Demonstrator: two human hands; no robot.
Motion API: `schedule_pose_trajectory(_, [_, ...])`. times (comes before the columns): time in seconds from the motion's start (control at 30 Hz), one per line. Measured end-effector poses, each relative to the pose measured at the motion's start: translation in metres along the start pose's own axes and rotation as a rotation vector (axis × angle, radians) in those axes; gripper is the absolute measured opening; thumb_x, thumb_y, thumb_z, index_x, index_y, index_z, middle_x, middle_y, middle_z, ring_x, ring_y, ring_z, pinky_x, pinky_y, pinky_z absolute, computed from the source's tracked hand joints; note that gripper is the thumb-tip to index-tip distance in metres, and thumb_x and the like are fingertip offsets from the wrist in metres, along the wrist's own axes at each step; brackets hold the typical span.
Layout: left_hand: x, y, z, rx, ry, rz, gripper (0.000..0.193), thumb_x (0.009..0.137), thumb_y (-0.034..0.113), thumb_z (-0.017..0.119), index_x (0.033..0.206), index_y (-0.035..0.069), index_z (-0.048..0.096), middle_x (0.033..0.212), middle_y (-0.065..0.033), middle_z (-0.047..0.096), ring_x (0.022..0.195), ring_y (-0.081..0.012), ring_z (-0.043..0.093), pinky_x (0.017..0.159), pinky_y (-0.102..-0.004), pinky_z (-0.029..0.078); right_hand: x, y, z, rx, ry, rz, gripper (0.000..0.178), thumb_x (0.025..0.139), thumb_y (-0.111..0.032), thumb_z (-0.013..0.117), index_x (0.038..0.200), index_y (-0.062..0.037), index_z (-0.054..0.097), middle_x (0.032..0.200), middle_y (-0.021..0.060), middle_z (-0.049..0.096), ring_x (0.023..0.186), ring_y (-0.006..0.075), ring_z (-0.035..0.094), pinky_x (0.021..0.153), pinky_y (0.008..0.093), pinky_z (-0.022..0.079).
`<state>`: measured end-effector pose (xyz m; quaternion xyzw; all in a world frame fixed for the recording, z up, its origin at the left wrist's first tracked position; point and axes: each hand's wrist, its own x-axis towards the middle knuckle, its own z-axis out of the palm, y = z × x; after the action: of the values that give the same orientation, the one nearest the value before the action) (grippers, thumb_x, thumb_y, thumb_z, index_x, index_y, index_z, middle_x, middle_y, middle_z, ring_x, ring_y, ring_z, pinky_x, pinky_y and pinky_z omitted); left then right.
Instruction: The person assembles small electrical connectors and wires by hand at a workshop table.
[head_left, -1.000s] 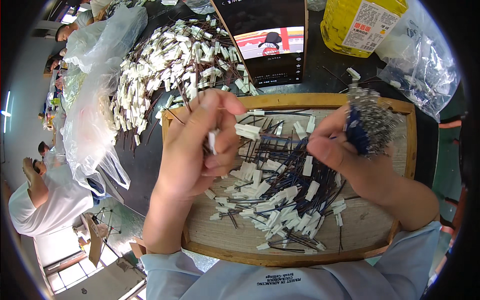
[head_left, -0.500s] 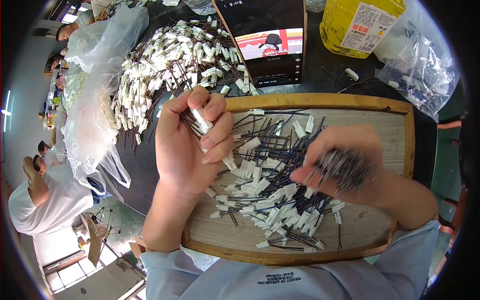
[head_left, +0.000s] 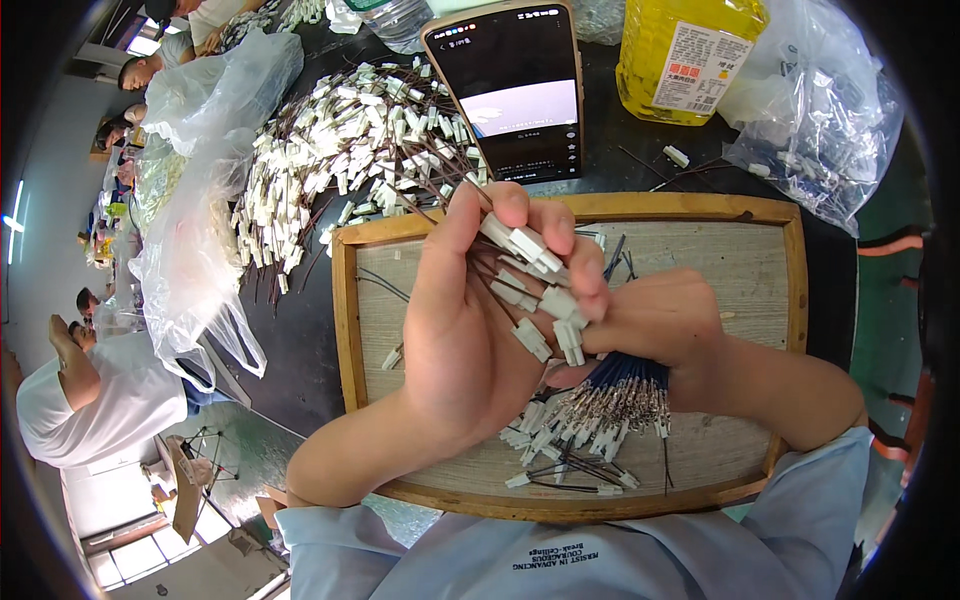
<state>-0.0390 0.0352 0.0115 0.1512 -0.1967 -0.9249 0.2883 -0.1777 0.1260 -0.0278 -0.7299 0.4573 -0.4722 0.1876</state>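
My left hand (head_left: 455,335) is raised over the tray, fingers curled around several white plastic connectors (head_left: 525,247) with thin brown wires trailing out toward the far left. Right beside it, my right hand (head_left: 665,315) grips a bundle of dark blue wires (head_left: 620,388), whose bare metal terminals fan out toward me. The two hands meet or overlap near the fingertips; the right fingers are partly hidden behind the left hand. Below them, loose wired white connectors (head_left: 570,470) lie on the wood-framed tray (head_left: 345,320).
A large heap of white connectors (head_left: 340,140) covers the table's far left, beside a clear plastic bag (head_left: 190,230). A lit phone (head_left: 510,100) stands behind the tray. A yellow bottle (head_left: 690,60) and a bag of parts (head_left: 820,140) are at far right. People sit farther left.
My left hand has moved right with its connectors, up to my right hand. The right hand's blurred bundle now shows sharply, its terminals pointing toward me. The phone's picture has changed.
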Motion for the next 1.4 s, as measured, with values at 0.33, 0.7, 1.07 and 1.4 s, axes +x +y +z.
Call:
schedule_pose_trajectory(0.33, [0.0, -0.004, -0.005, 0.075, 0.065, -0.012, 0.042, 0.095, 0.051, 0.027, 0.087, 0.013, 0.044, 0.088, -0.0095, 0.055, 0.084, -0.0268, 0.06, 0.066, -0.0369, 0.052, 0.001, -0.002, -0.004, 0.035, 0.029, 0.064, 0.029, 0.062, -0.016, 0.078, 0.081, -0.0074, 0.058, 0.066, 0.0074, 0.057, 0.056, 0.0261, 0.058, 0.049, 0.0339, 0.043])
schedule_pose_trajectory(0.7, [0.0, 0.004, -0.005, 0.061, 0.101, -0.07, 0.045, 0.093, 0.057, 0.026, 0.086, 0.014, 0.039, 0.081, -0.012, 0.056, 0.066, -0.0248, 0.063, 0.049, -0.0344, 0.052, -0.002, 0.0, -0.002, 0.002, -0.043, 0.03, 0.041, 0.057, -0.013, 0.077, 0.093, -0.0069, 0.059, 0.074, 0.0069, 0.06, 0.063, 0.0273, 0.06, 0.053, 0.0367, 0.045])
schedule_pose_trajectory(1.07, [-0.002, -0.018, -0.003, 0.123, 0.077, 0.004, 0.037, 0.098, 0.041, 0.028, 0.084, 0.01, 0.041, 0.082, -0.0102, 0.055, 0.09, -0.0256, 0.061, 0.075, -0.036, 0.051, -0.001, -0.004, -0.004, -0.015, -0.055, 0.129, 0.029, 0.059, -0.013, 0.074, 0.084, -0.0118, 0.059, 0.067, 0.0052, 0.056, 0.06, 0.0253, 0.058, 0.05, 0.0351, 0.044])
schedule_pose_trajectory(1.4, [0.002, -0.013, -0.015, 0.022, 0.02, -0.009, 0.036, 0.098, 0.041, 0.032, 0.085, 0.009, 0.042, 0.082, -0.0105, 0.055, 0.089, -0.0243, 0.061, 0.075, -0.0369, 0.052, -0.001, -0.004, 0.002, 0.016, -0.024, 0.144, 0.028, 0.058, -0.013, 0.074, 0.083, -0.0136, 0.06, 0.066, 0.0046, 0.058, 0.059, 0.0245, 0.06, 0.05, 0.0342, 0.045])
